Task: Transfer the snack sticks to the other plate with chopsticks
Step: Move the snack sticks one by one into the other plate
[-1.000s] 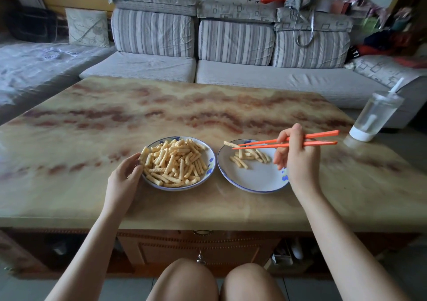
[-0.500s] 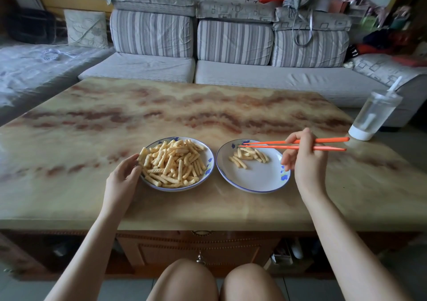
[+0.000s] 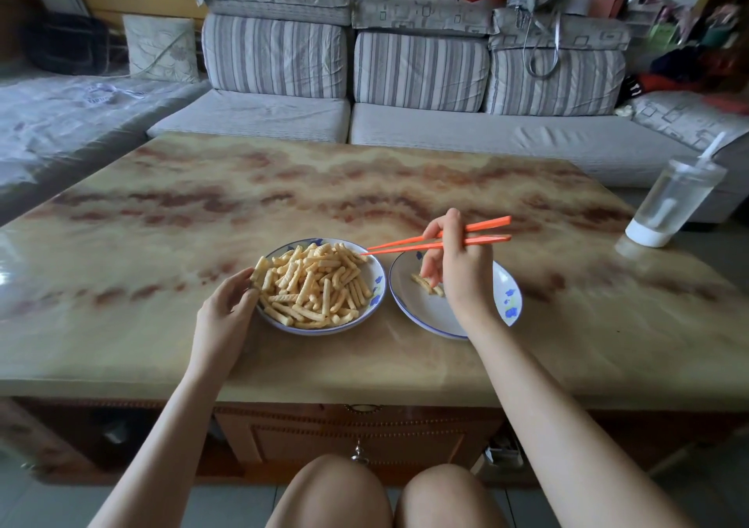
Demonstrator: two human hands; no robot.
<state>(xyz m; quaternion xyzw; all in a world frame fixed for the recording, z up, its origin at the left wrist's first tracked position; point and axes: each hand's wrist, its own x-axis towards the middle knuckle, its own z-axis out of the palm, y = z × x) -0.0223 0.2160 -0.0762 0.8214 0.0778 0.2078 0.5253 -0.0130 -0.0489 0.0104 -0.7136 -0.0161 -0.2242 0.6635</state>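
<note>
- Since half a second ago: right hand (image 3: 460, 272) has swung left from the right side of the second plate (image 3: 506, 288) to above its middle, so the chopsticks (image 3: 409, 244) now reach across to the full plate (image 3: 377, 284). Left hand (image 3: 225, 313) and both plates unmoved.
- Full plate: white with blue marks on the rim, near the front edge of the tabletop (image 3: 162, 223), roughly at its middle. Heaped with snack sticks (image 3: 316, 284), pale yellow, lying every which way, a few leaning over the left rim.
- Second plate: same pattern, just beside the full one on its right, rims close but apart. Holds a few transferred sticks (image 3: 421, 283); the right hand hides most of the dish, so no count.
- Right fingers (image 3: 431, 272): curled round the orange chopsticks about midway along, index finger raised on top. Tips drawn nearly together over the far-right edge of the heap; cannot tell whether they touch or pinch a stick. Butt ends point right, spread slightly.
- Left fingers (image 3: 243, 284): curved onto the full plate's left rim, gripping it lightly, touching a stick that overhangs there.
- Clear tumbler (image 3: 673, 203) with white base and straw stands at the right edge of the tabletop, well apart from the plates.
- Striped grey sofa (image 3: 405, 130) beyond the far edge.
</note>
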